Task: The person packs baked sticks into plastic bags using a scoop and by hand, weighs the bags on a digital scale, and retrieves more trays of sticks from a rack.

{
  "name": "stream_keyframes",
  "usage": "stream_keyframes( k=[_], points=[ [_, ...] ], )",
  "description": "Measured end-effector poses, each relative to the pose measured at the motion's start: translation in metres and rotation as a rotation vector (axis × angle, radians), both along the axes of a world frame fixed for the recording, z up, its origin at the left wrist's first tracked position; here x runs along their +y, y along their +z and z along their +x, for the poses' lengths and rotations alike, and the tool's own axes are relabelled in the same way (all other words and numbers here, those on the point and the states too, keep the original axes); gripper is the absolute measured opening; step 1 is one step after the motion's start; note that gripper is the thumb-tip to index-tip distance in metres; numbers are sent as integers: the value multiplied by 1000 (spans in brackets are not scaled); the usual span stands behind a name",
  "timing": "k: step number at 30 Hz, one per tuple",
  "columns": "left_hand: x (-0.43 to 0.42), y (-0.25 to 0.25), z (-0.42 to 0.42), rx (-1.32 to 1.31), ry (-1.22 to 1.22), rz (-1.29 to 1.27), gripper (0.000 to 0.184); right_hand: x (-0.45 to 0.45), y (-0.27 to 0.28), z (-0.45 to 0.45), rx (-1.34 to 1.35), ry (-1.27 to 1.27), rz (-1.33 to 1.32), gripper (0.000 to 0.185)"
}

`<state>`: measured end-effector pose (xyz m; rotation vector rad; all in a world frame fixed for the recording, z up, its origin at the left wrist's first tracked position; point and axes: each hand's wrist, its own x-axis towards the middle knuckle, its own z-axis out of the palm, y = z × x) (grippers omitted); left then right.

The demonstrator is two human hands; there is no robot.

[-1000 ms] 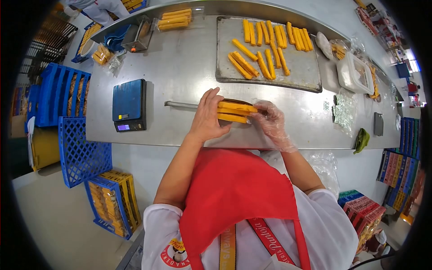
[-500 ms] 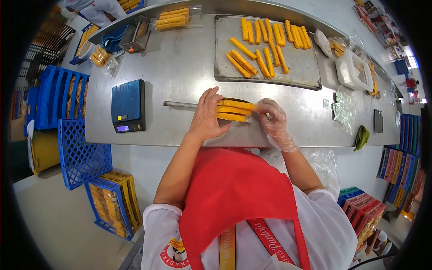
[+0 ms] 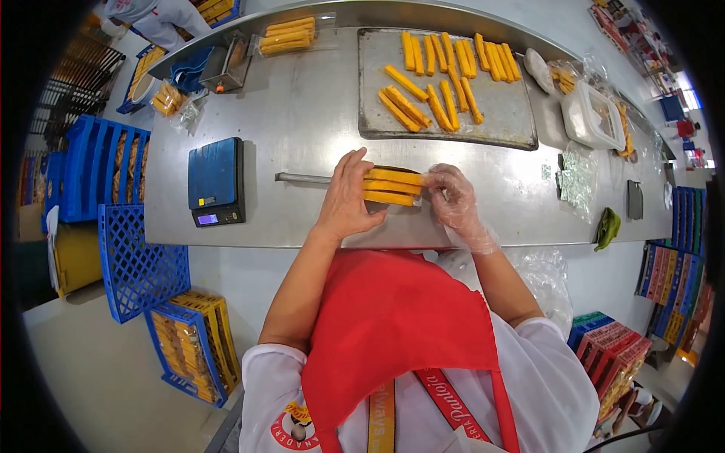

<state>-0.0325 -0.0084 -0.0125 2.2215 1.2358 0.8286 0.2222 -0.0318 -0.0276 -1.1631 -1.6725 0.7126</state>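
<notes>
My bare left hand [image 3: 347, 192] is wrapped round the left end of a small stack of yellow breadsticks [image 3: 393, 186]. A dark curved rim shows behind the sticks, with what looks like clear plastic at their right side. From under that hand a flat metal bar [image 3: 302, 178] sticks out to the left; whether it joins the rim is hidden. My right hand [image 3: 455, 205], in a clear plastic glove, has its fingers closed at the right ends of the sticks. Beyond my hands, more loose breadsticks [image 3: 428, 106] lie on a metal baking tray [image 3: 483, 134].
A digital scale [image 3: 214, 177] sits left on the steel table. Bagged breadsticks [image 3: 287, 35] lie at the back. To the right are a white plastic tub [image 3: 589, 117], clear bags [image 3: 580, 181] and a green cloth [image 3: 606, 228]. Blue crates [image 3: 143, 260] stand left of the table.
My right fingers have shifted slightly left, and the top breadstick's right end sits a little farther left. My left hand keeps its hold.
</notes>
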Motion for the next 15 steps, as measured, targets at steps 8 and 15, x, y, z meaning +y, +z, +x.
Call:
stream_keyframes(
  k=[8, 15],
  points=[
    [-8, 3, -3, -196, 40, -34, 96, -12, 6, -20, 394, -210, -685, 57],
    [-12, -3, 6, -590, 26, -264, 98, -14, 20, -37, 272, -70, -688, 67]
  ],
)
